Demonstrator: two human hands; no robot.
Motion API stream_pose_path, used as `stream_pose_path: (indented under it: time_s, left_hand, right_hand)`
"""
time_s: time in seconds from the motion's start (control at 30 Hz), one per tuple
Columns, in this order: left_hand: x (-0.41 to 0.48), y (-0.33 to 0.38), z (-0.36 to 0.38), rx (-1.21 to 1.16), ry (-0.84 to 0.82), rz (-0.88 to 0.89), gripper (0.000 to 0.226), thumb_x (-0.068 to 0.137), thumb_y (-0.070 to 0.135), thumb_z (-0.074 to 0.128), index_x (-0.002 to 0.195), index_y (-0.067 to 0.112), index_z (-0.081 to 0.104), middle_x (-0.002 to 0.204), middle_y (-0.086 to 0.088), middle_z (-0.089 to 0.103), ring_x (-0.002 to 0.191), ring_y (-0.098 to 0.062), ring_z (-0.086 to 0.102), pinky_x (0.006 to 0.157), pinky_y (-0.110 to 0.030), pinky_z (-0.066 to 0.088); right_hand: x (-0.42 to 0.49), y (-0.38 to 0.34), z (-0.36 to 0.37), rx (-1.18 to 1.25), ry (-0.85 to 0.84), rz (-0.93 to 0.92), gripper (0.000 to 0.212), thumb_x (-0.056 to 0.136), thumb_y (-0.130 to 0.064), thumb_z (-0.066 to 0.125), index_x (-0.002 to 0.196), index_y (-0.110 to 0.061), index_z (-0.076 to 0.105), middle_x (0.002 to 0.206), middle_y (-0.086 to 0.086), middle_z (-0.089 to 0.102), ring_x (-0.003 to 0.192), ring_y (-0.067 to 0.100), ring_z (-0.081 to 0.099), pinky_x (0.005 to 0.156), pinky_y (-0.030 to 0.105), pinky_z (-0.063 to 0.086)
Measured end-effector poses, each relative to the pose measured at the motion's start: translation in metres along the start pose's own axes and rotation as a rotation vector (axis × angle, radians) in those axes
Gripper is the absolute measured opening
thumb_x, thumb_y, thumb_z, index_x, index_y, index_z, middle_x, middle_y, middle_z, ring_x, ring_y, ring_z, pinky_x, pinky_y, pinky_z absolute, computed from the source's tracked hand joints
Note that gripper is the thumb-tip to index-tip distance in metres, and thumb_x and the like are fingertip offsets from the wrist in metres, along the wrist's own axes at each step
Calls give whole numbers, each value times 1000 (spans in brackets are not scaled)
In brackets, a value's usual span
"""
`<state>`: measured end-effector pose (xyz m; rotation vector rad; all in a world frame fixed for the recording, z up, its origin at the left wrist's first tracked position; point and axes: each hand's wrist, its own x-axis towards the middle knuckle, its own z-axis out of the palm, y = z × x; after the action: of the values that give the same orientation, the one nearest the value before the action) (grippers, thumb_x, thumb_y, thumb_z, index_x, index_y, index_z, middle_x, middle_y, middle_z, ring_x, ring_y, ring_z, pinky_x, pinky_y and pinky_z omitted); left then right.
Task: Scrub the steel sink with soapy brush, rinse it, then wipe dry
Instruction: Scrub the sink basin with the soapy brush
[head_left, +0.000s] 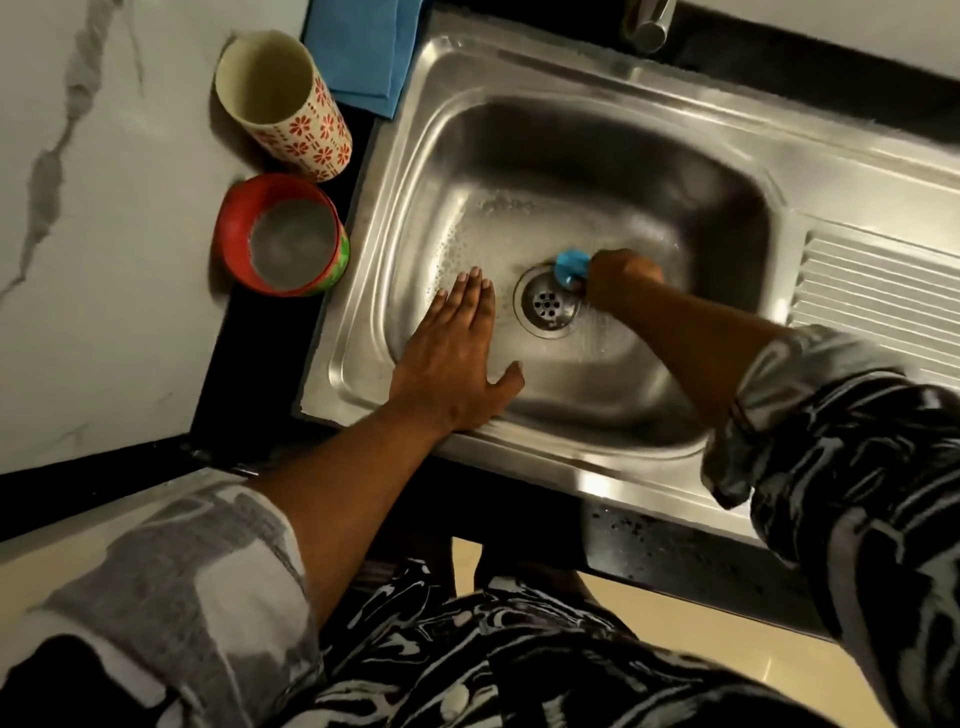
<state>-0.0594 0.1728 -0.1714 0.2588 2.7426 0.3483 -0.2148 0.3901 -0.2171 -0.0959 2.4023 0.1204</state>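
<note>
Head view: right hand (621, 278) grips the blue brush (569, 265) on the floor of the steel sink (597, 166), at the far-right edge of the drain (545, 304), while left hand (457, 353) lies flat, straight-fingered and holding nothing, on the near-left wall.

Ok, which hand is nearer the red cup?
Left. The left hand lies flat in the sink right of the red cup; the right hand grips the brush beyond the drain.
</note>
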Motion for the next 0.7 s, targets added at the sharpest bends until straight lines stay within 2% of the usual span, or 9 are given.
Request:
stream_pose_path:
  time_s: [0.07, 0.13, 0.2, 0.3, 0.43, 0.53, 0.57, 0.63, 0.7]
  left_hand:
    - [0, 0, -2, -6, -4, 6, 103, 93, 66, 41, 167, 1, 10, 176, -20, 6, 164, -28, 4, 133, -43, 8]
    - [-1, 0, -2, -3, 5, 3, 104, 92, 67, 39, 167, 0, 10, 176, -20, 7, 164, -28, 5, 133, -43, 10]
    - [0, 1, -3, 1, 5, 6, 105, 91, 68, 36, 167, 0, 11, 176, -20, 8, 164, -28, 6, 133, -44, 11]
    - [0, 0, -2, -2, 6, 14, 106, 91, 69, 35, 167, 0, 10, 175, -21, 7, 164, -29, 5, 133, -44, 11]
    - [0, 0, -2, -1, 4, 16, 105, 91, 69, 33, 167, 0, 9, 176, -20, 6, 164, -28, 4, 133, -44, 9]
    - [0, -1, 0, -8, 8, 17, 104, 91, 67, 34, 167, 1, 10, 176, -19, 6, 164, -27, 3, 133, -43, 7]
    - [0, -1, -1, -13, 2, 16, 104, 91, 67, 34, 168, 1, 10, 176, -19, 6, 164, -27, 3, 133, -43, 7]
    - [0, 0, -1, -16, 3, 11, 103, 91, 67, 34, 168, 1, 11, 176, -18, 6, 164, -26, 3, 133, -42, 6]
    - [0, 0, -2, -11, 7, 17, 103, 91, 66, 36, 167, 0, 14, 175, -20, 9, 164, -28, 6, 133, -43, 9]
  right_hand:
    - [-6, 5, 15, 49, 14, 20, 35, 102, -37, 57, 122, -9, 64, 108, 13, 67, 96, 29, 65, 77, 37, 49]
    - [-27, 13, 49, 143, 6, 49, 39, 102, -42, 51, 122, -12, 65, 118, 13, 68, 105, 32, 66, 79, 39, 49]
    - [-50, 19, 79, 177, -79, 55, 50, 102, -52, 48, 130, -12, 60, 126, 12, 66, 113, 31, 64, 88, 39, 49]
    - [-62, 29, 89, 140, -201, 50, 56, 103, -50, 52, 137, -7, 56, 134, 16, 63, 122, 34, 60, 99, 38, 47]
    - [-26, 48, 55, 185, -94, 99, 55, 105, -47, 50, 137, -4, 56, 135, 19, 61, 125, 36, 58, 102, 39, 45]
    - [1, 46, 0, 435, -19, -2, 48, 98, -43, 64, 124, -3, 62, 112, 20, 61, 115, 37, 61, 93, 40, 44]
    - [11, 48, -12, 538, 7, -18, 49, 97, -44, 66, 123, -3, 62, 113, 23, 61, 113, 38, 61, 94, 41, 43]
    - [15, 48, -23, 496, 48, 67, 43, 104, -33, 55, 133, -2, 59, 131, 27, 59, 123, 41, 57, 103, 43, 42]
    - [7, 52, -2, 555, 98, 99, 42, 101, -33, 52, 130, -4, 63, 128, 21, 63, 119, 38, 59, 106, 46, 46]
